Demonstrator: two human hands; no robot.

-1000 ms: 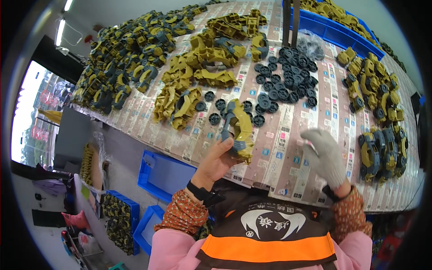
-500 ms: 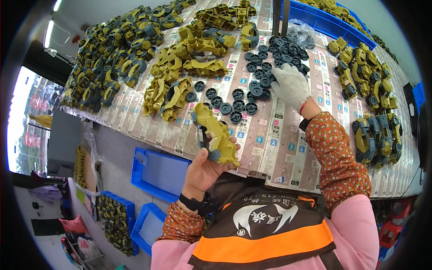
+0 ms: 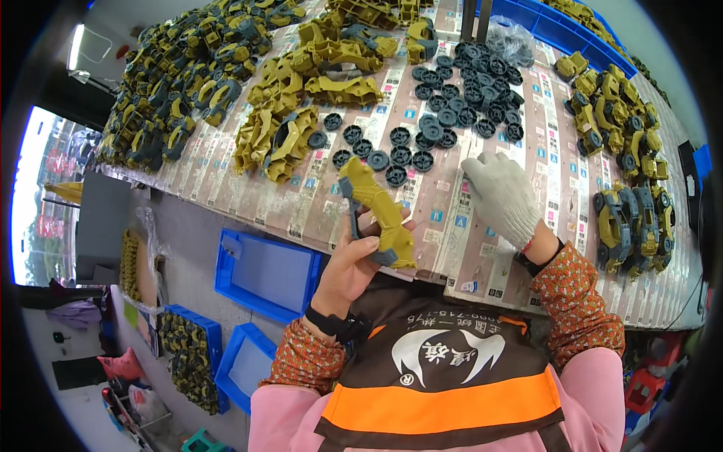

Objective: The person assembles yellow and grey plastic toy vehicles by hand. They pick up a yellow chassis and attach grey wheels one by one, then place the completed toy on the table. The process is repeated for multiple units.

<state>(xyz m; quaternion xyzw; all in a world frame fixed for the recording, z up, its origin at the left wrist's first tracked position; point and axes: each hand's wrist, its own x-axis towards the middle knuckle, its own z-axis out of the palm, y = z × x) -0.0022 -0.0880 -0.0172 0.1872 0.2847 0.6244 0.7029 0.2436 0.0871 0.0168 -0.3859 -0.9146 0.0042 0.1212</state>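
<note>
My bare left hand [image 3: 343, 275] is closed round an olive-yellow plastic toy car body [image 3: 382, 202] with dark grey parts along its side, tilted above the table's front edge. To its right, my gloved right hand [image 3: 503, 197] is low over the table, fingers bent together. Anything inside that glove is hidden from view. Beyond the glove lies a heap of dark toy wheels [image 3: 486, 79]. More loose wheels [image 3: 399, 157] are scattered just past the car body.
Yellow body shells [image 3: 286, 135] are piled left of the wheels. Finished-looking toy cars stand in a large heap [image 3: 188, 75] at far left and in rows [image 3: 636, 226] at right. Blue bins [image 3: 267, 275] sit below the table's left edge; another blue bin [image 3: 557, 22] is at the back.
My right hand has drawn back from the wheel heap toward me. The car body in my left hand has shifted slightly right and turned.
</note>
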